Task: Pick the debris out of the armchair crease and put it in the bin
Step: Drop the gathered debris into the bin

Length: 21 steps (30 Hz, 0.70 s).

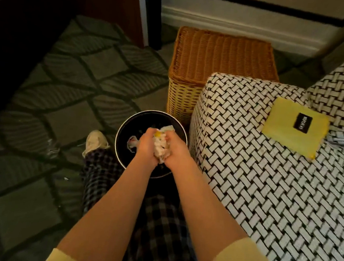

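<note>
Debris (161, 148), a crumpled whitish wad, sits squeezed between her left hand (147, 147) and right hand (175, 151) right over the open bin (123, 130), though loose bits could spill onto the carpet (66, 92) if either hand lets go unevenly.

crumpled white debris (161, 148) over round black bin (125, 126)

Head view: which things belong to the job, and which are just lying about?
Job: debris wad, gripped by left hand and right hand over the bin; armchair.
Lying about: wicker basket, yellow cloth on the armchair, patterned carpet.
</note>
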Tool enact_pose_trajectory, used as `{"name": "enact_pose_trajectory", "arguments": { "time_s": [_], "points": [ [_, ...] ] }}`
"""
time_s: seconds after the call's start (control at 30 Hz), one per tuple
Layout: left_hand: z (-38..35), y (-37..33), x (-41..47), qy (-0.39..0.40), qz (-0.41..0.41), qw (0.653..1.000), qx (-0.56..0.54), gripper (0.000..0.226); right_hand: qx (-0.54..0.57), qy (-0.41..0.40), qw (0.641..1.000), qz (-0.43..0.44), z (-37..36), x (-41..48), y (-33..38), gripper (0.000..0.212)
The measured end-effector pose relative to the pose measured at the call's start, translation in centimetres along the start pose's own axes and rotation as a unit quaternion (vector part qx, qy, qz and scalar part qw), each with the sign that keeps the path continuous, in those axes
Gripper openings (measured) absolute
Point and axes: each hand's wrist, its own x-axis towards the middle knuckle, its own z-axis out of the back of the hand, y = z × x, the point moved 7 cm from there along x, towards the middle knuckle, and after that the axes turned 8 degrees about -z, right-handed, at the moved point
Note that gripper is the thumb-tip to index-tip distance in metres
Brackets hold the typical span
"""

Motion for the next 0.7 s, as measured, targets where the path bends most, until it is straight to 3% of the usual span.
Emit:
{"name": "enact_pose_trajectory", "arguments": {
  "time_s": [0.07,0.17,0.43,0.7],
  "points": [
    [1.3,0.4,1.4,-0.051,0.001,0.999,0.007,0.027,-0.002,0.024,0.999,-0.040,0.0,4.2,-1.1,0.051],
    [2.8,0.7,2.9,-0.105,-0.003,0.994,0.022,0.034,-0.005,0.055,0.995,-0.085,-0.4,2.6,-1.0,0.048],
    [3.0,2.2,3.1,-0.067,0.123,0.990,0.035,0.063,-0.008,0.044,0.994,-0.102,0.8,1.2,-0.7,0.048],
    [3.0,0.1,1.7,-0.114,0.038,0.987,0.110,0.058,0.044,0.038,0.994,-0.091,1.5,-0.8,-0.4,0.054]
  ]
}}
